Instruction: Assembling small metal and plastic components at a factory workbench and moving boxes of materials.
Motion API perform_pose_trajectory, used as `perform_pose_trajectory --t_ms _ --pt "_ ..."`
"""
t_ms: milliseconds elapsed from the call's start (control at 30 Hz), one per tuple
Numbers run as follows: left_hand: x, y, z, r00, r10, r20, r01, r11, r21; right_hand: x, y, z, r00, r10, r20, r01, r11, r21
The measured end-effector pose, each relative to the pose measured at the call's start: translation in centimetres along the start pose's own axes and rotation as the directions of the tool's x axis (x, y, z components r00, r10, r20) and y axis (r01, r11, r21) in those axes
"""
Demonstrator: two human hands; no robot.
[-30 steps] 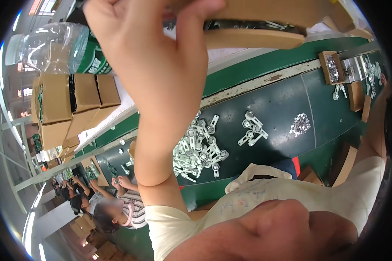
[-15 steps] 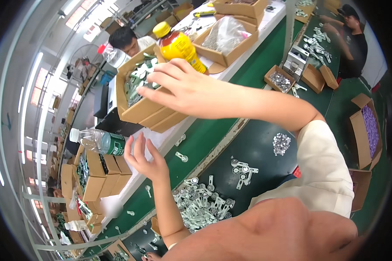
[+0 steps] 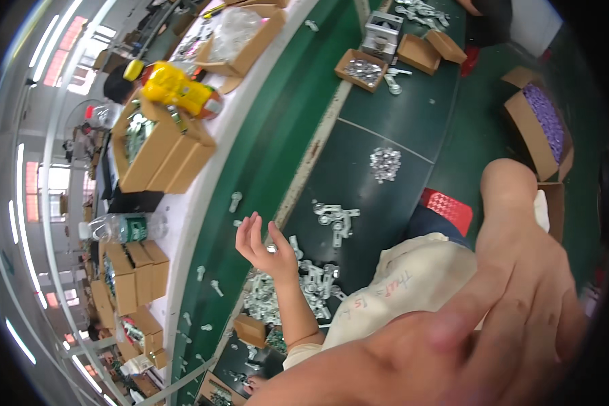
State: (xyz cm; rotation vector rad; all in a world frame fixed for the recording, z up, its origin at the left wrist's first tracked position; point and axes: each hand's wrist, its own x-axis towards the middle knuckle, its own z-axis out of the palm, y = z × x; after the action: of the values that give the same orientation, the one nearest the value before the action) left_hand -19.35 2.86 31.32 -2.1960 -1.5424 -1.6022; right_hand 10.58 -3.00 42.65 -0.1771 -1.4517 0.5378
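My left hand (image 3: 267, 247) hovers over the edge between the green belt and dark worktable, its fingers spread. A small shiny round piece shows between thumb and fingers, apparently behind the hand rather than gripped. Just below that hand lies a pile of pale metal pieces with round ends (image 3: 304, 287). A smaller cluster of the same pieces (image 3: 337, 222) rests on the worktable to the right. My right hand (image 3: 524, 284) is large and blurred close to the camera at lower right, fingers stretched out and nothing visible in them.
A green belt (image 3: 250, 155) carries scattered pieces. Beyond it stand cardboard boxes of parts (image 3: 162, 159), a yellow bottle (image 3: 176, 88) and a clear bottle (image 3: 125, 228). Small silver parts (image 3: 385, 165) are heaped on the worktable. A box of purple parts (image 3: 545, 122) sits at right.
My right hand has left the parts box and come back close to the camera. The view has shifted, and my left hand is now near the worktable edge instead of beside the clear bottle.
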Motion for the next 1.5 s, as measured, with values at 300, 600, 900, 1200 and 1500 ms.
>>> perform_pose_trajectory --t_ms 300,600,900,1200,1500 --pt "-6.3 6.7 7.5 0.956 -0.086 0.282 0.108 0.992 -0.063 -1.9 -0.8 -11.1 0.977 -0.195 -0.09 0.091 0.753 -0.652" --pt "-8.3 14.8 24.2 0.666 -0.26 0.699 0.452 0.886 -0.1 -12.9 17.9 -49.1 0.583 0.361 -0.728 -0.716 -0.196 -0.67" --pt "-6.7 18.3 48.5 0.304 -0.063 0.951 0.422 0.904 -0.075 -21.7 23.7 -57.0 0.482 0.567 -0.667 -0.577 -0.367 -0.729" --pt "-6.2 18.3 68.3 0.162 -0.191 0.968 0.162 0.973 0.165 -30.9 0.7 -51.5 0.225 0.42 -0.879 -0.956 -0.079 -0.282" --pt "-11.4 24.3 68.7 0.396 -0.375 0.838 0.775 0.626 -0.086 -41.9 -13.7 -41.7 -0.207 -0.29 -0.934 -0.905 -0.307 0.296"
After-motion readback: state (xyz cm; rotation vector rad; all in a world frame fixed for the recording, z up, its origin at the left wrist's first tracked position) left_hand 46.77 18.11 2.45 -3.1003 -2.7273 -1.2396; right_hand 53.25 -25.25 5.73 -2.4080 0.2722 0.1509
